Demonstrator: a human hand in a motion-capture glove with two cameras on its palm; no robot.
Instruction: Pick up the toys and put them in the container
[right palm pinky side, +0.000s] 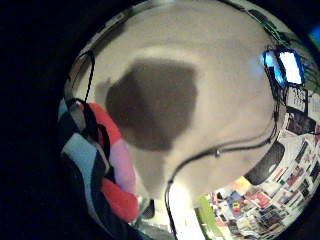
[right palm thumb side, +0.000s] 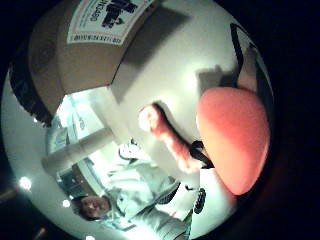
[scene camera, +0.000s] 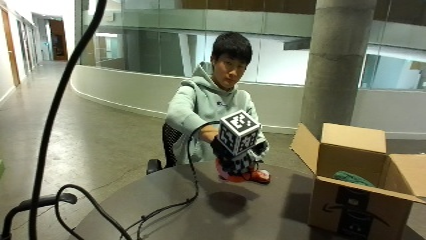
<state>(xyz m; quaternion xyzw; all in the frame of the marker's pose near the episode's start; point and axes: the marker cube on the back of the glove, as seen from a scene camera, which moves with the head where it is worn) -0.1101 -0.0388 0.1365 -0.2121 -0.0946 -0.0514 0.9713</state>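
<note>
Red-and-pink toy (scene camera: 238, 175) lifted clear of the round table (scene camera: 173, 210), gripped from above.
Held by curled fingers of the gloved right hand (scene camera: 233, 152), forearm reaching forward, beside the open cardboard box (scene camera: 353, 200).

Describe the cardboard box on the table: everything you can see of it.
The cardboard box is plain brown corrugated card with a dark printed logo on its near face. It stands upright on the round grey table, flaps spread open. A green item shows inside. Nothing else touches it; the gloved right hand holds a red toy clear of it.
</note>
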